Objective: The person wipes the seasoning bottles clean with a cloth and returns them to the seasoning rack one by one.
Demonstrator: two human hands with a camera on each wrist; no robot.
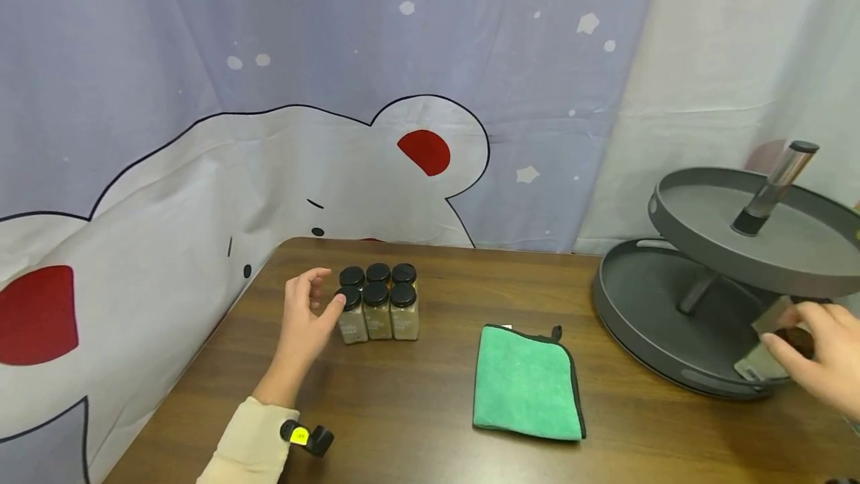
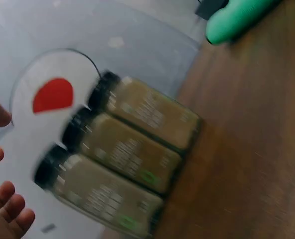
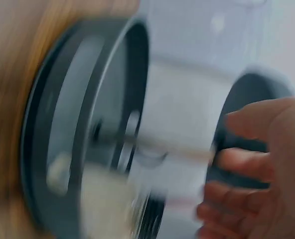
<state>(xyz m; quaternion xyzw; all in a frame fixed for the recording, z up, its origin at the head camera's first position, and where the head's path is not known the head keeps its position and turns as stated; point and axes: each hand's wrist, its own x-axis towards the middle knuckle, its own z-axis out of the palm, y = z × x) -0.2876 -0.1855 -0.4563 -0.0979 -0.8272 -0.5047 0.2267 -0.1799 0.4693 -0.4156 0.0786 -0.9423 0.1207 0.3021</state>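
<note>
My left hand [image 1: 305,323] is beside a block of spice jars [image 1: 377,320] with black lids, its thumb right at the lid of the front left jar [image 1: 352,323]. Its fingers are spread and slightly bent. In the left wrist view, the front row of three jars [image 2: 122,154] shows pale powder and white lettering. Over at the right, my right hand [image 1: 823,353] reaches to the lower tier of a grey two-tier round tray [image 1: 621,312]. A pale-filled jar [image 3: 107,199] with a dark lid sits there, blurred, apart from the loosely bent fingers [image 3: 247,162] in the right wrist view.
A folded green cloth [image 1: 527,383] with black edging lies on the wooden table [image 1: 416,424] between the jars and the tray. The upper tier [image 1: 705,208] overhangs the lower one, with a metal post [image 1: 782,178] through it. A printed curtain [image 1: 336,36] hangs behind.
</note>
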